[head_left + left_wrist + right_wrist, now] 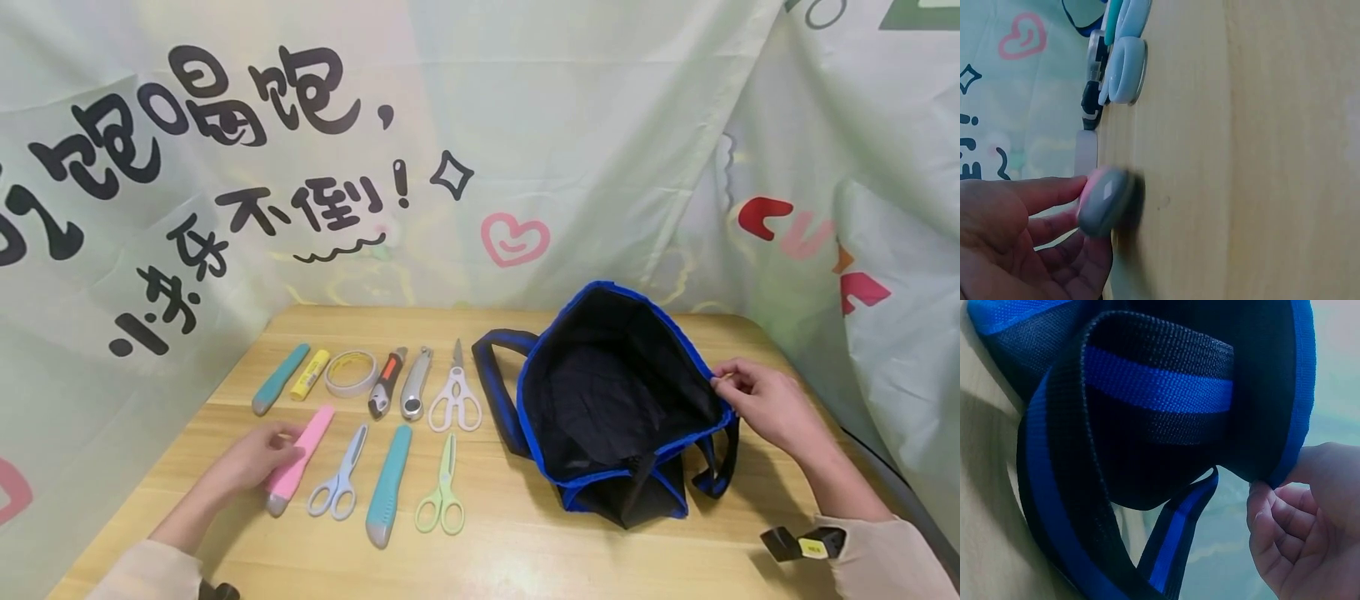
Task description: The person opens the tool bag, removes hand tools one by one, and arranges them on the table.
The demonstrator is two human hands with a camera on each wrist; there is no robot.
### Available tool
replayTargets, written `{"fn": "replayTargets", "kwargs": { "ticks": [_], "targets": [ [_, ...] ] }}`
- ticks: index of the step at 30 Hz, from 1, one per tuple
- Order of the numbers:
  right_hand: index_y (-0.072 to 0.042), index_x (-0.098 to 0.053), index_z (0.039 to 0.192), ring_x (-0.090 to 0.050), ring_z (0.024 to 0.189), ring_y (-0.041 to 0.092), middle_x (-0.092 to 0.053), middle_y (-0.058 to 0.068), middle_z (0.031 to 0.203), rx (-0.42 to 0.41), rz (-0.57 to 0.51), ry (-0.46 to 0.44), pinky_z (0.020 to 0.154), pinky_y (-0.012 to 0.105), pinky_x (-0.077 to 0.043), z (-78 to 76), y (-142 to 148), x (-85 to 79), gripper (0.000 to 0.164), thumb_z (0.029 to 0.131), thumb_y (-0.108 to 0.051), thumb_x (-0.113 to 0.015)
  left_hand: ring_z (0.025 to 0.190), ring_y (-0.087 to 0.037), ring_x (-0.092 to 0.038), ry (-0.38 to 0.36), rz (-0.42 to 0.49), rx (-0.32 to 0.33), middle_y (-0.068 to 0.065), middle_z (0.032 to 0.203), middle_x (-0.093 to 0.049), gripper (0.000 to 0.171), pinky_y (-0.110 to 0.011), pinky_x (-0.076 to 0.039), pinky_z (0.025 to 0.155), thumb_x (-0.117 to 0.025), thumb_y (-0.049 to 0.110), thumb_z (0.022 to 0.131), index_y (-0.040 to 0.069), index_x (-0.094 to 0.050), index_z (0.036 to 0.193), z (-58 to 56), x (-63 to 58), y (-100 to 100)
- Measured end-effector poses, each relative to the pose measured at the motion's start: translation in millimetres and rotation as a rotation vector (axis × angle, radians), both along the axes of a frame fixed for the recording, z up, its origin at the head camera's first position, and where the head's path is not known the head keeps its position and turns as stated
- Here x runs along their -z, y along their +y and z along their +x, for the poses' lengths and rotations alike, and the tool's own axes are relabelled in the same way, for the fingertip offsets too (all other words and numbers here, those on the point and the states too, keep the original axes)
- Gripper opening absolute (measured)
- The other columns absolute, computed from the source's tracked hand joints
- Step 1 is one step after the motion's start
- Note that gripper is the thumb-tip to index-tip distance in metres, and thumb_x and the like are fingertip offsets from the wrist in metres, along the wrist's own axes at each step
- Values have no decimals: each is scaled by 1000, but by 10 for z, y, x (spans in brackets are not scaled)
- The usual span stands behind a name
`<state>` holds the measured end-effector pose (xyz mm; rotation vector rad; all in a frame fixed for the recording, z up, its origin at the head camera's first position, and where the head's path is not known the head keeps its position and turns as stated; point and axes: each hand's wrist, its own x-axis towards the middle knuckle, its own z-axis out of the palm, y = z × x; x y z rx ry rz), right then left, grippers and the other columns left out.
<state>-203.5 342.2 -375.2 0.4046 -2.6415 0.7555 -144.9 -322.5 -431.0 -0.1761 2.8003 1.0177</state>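
Observation:
My left hand (258, 457) grips a pink utility knife (302, 463) with a grey end, at the left of the wooden table. In the left wrist view, the knife's grey end (1107, 201) points toward the camera, with thumb and fingers around its body. At the right, my right hand (768, 402) pinches the blue-trimmed rim of a black bag (600, 392). The bag's mouth gapes toward me, and its inside looks dark. In the right wrist view, the bag's black and blue strap (1160, 381) loops beside the pinched edge.
Behind stand a teal knife (281, 379), yellow glue stick (311, 375), tape roll (352, 372), black-grey cutter (387, 383), silver tool (416, 385) and white scissors (456, 398). Nearer lie blue scissors (340, 482), another teal knife (389, 487) and green scissors (442, 492).

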Motion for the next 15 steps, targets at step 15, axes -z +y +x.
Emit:
{"fn": "replayTargets", "kwargs": {
  "ticks": [15],
  "targets": [
    [-6,-67,100,-49,55,7,-59,-1,66,2,27,-68,49,27,-38,-26,-30,-89,22,99,-27,-60,84,-27,-63,93,-142,50,-24,111,-61,54,-46,-53,70,-59,35,98,-5,-49,133,-41,-64,-5]
  ]
}}
